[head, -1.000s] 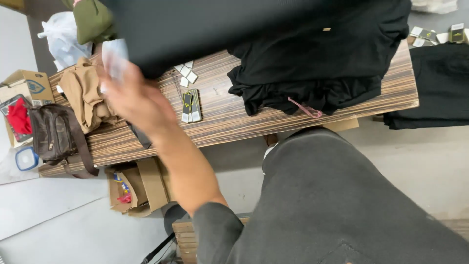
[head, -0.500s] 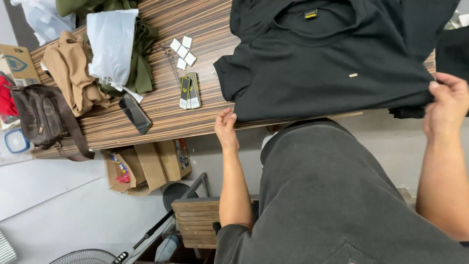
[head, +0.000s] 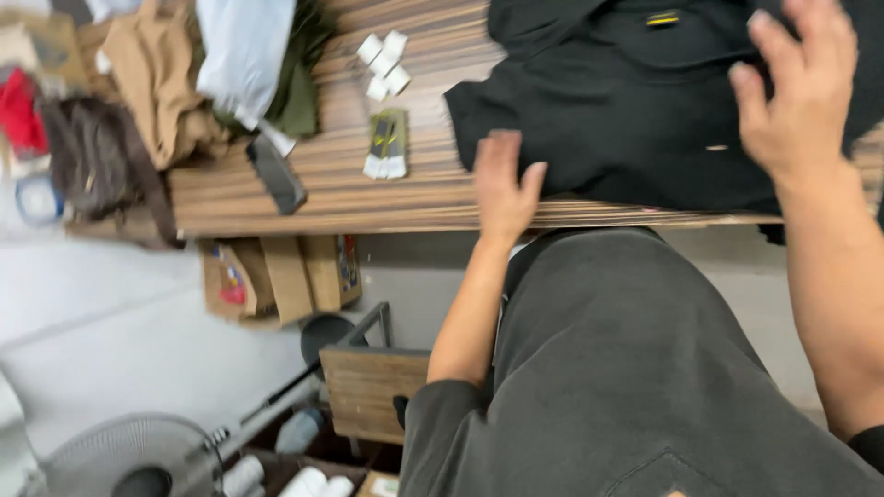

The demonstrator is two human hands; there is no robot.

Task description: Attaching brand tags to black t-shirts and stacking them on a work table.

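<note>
A striped brown wooden table (head: pixel 368 198) stands over a pale grey floor, seen from above by a person in a dark grey shirt. A black cotton T-shirt (head: pixel 626 120) lies spread flat on the right part of the table, its lower edge reaching the near rim. The left hand (head: pixel 505 184) rests on the shirt's near left corner, fingers straight and together, palm down, gripping nothing. The right hand (head: pixel 794 87) hovers at the shirt's right side with fingers spread wide and loose; whether it touches the cloth cannot be told.

Left of the shirt, apart from it, lie four small white square tags (head: pixel 385 63) in a cluster, and just below them one flat stack of olive and white labels (head: pixel 388 145). Further left one dark flat phone-shaped object (head: pixel 276 175) lies tilted, beside one pale plastic bag (head: pixel 241 55) resting on an olive green garment (head: pixel 299 87). A tan folded garment (head: pixel 161 78) and a brown leather bag (head: pixel 97 161) sit at the table's left end. Under the table stand cardboard boxes (head: pixel 285 276), and one grey floor fan (head: pixel 124 460) shows at the lower left.
</note>
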